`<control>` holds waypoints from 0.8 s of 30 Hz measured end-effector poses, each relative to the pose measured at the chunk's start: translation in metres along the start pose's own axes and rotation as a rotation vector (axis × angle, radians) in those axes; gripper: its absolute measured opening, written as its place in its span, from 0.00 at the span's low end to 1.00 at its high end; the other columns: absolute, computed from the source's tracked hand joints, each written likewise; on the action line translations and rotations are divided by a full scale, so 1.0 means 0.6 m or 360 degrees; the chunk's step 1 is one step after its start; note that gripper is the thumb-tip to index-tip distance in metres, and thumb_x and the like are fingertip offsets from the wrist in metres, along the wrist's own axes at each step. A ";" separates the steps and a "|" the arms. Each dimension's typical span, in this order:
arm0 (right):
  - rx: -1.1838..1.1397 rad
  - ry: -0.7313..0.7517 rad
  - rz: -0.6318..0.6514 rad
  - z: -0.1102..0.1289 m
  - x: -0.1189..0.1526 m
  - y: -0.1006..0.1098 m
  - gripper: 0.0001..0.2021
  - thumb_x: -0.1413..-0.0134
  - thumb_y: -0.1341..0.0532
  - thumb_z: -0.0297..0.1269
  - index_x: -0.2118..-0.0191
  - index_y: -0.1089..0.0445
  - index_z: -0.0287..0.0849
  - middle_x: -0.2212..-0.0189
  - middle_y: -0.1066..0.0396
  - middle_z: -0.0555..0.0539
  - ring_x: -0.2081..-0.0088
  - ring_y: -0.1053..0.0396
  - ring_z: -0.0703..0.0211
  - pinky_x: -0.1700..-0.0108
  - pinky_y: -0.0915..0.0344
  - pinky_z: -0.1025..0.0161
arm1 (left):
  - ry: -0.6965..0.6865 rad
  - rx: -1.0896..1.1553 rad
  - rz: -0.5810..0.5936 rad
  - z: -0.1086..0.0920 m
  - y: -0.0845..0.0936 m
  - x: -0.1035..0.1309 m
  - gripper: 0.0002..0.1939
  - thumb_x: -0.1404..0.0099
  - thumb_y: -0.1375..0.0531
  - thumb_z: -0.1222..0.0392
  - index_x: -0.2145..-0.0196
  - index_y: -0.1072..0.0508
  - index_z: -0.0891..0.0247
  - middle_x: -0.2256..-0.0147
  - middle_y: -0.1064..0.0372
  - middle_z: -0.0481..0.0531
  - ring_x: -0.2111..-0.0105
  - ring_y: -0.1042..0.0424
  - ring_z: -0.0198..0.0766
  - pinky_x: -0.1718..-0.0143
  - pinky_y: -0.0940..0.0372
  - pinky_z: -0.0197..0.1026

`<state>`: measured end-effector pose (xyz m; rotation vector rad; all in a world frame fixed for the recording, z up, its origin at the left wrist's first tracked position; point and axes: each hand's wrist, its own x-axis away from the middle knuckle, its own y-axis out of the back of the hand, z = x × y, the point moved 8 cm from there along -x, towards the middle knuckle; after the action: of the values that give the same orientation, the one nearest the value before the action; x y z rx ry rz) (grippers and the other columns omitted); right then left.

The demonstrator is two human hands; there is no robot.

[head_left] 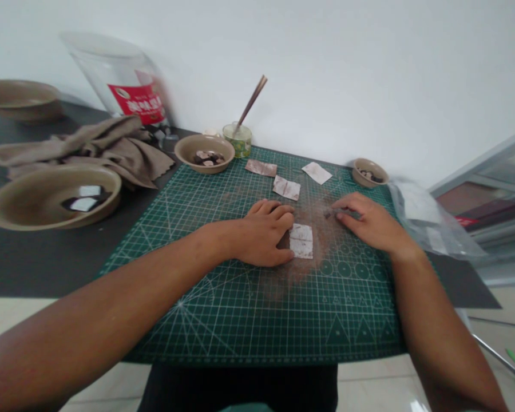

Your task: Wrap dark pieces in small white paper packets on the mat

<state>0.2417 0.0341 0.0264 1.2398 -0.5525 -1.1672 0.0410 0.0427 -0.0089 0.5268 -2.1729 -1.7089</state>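
My left hand (266, 233) rests palm down on the green cutting mat (257, 337), its fingers slightly bent and the thumb apart from them. Its thumb and index fingertip meet the left edge of a creased, whitish square sheet (301, 241), smudged with brown. What lies under the palm is hidden. To the right, my right hand (364, 220) pinches a small grey piece (331, 213) between thumb and fingers, just above the mat; blur hides its kind. Brown dust (321, 234) is spread around both hands. Beyond them lie a white sheet (316, 173), a smudged sheet (286, 187) and a brownish sheet (261, 167).
Bowls with dark and pale pieces stand at the back left (205, 151) and back right (369, 171). A larger bowl (54, 197), a brown cloth (107, 146) and a clear plastic container (111, 80) are left. A green cup (237, 140) holds sticks; a plastic bag (433, 220) lies right.
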 end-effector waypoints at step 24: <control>-0.0042 -0.0037 0.0086 0.009 -0.010 -0.031 0.07 0.37 0.41 0.35 0.56 0.27 0.45 0.59 0.24 0.45 0.58 0.28 0.52 0.54 0.33 0.53 | -0.0001 0.0000 -0.0008 0.002 -0.002 0.001 0.26 0.35 0.43 0.40 0.49 0.36 0.63 0.32 0.49 0.63 0.33 0.51 0.58 0.33 0.56 0.57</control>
<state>0.2281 0.0389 0.0126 1.1830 -0.5829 -1.1413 0.0404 0.0432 -0.0104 0.5322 -2.1738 -1.7118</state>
